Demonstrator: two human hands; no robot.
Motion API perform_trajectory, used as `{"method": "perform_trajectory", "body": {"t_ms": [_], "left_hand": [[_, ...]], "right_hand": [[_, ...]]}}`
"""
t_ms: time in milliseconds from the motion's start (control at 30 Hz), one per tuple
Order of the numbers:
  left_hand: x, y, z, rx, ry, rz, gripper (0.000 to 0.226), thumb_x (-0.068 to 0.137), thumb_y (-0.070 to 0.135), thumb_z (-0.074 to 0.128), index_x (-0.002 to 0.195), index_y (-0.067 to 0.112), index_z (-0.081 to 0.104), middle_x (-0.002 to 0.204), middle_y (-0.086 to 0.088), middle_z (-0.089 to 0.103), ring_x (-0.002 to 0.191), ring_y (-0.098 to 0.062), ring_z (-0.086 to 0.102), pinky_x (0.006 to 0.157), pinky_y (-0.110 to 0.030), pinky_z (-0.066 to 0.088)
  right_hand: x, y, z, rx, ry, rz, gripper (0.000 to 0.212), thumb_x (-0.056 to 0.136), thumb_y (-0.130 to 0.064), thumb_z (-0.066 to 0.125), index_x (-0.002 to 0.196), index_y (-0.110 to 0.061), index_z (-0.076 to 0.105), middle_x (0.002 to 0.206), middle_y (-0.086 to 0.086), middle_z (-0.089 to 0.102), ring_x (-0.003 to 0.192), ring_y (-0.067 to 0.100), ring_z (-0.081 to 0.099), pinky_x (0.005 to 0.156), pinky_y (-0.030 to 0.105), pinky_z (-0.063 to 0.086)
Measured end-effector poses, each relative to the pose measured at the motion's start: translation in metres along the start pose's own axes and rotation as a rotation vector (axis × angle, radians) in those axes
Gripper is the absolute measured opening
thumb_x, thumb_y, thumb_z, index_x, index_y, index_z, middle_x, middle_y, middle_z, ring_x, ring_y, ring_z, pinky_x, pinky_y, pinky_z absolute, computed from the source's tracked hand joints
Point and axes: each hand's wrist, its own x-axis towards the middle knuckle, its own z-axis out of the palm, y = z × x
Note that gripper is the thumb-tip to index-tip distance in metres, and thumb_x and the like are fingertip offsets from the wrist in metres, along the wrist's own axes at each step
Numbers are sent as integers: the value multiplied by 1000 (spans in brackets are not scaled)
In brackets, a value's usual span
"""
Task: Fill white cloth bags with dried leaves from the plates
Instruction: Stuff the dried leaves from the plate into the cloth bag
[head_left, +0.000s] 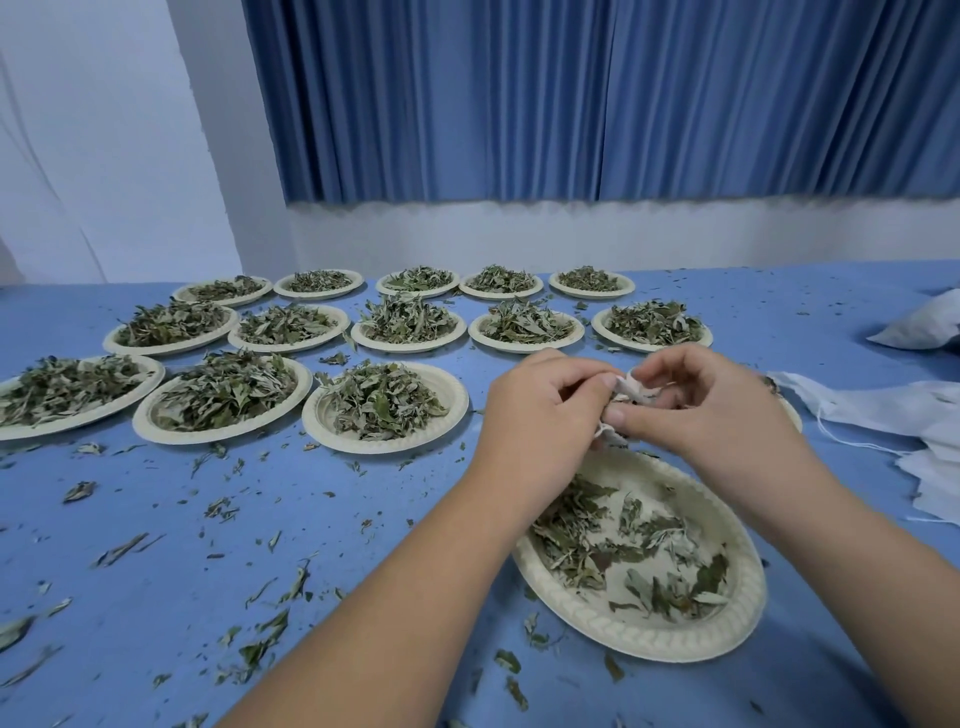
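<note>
White cloth bag (635, 385), bunched: pinched by curled fingers (582, 382) of left hand (540, 405) and right hand (706, 397), over far rim of paper plate (649, 648) thinly strewn with dried leaves (582, 540).

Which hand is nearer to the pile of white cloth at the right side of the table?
Right. The right hand lies just left of the white cloth pile; the left hand is farther left, beyond the right hand.

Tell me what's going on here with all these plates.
A person grips a small white cloth bag with the fingers of both the left hand and the right hand, above a near plate where only a thin scatter of dried leaves remains. Rows of heaped plates wait behind on the blue table, and flat white bags lie at the right.
</note>
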Motion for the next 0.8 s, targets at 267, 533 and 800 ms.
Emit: {"method": "perform_trajectory", "body": {"t_ms": [267, 533, 800], "left_hand": [[2, 3, -3, 26, -5, -9, 27, 90, 12, 63, 74, 29, 75, 92, -1, 66, 77, -4, 63, 64, -13, 48], [2, 0, -1, 189, 78, 157, 15, 89, 7, 65, 88, 13, 78, 85, 3, 62, 76, -6, 58, 72, -30, 53], [6, -2, -11, 346, 137, 209, 17, 90, 10, 62, 93, 14, 78, 90, 0, 65, 84, -2, 54, 73, -8, 39]], "right_hand": [[17, -3, -7, 158, -406, 177, 42, 53, -37, 80, 88, -15, 75, 91, 17, 71, 77, 25, 63, 79, 43, 51], [36, -18, 9, -188, -305, 121, 18, 75, -1, 68, 65, -15, 62, 41, -10, 51, 35, 3, 44, 36, 14, 33], [35, -16, 9, -140, -356, 82, 6, 81, -24, 69, 77, -20, 70, 61, -6, 62, 53, 6, 55, 48, 16, 44]]}}
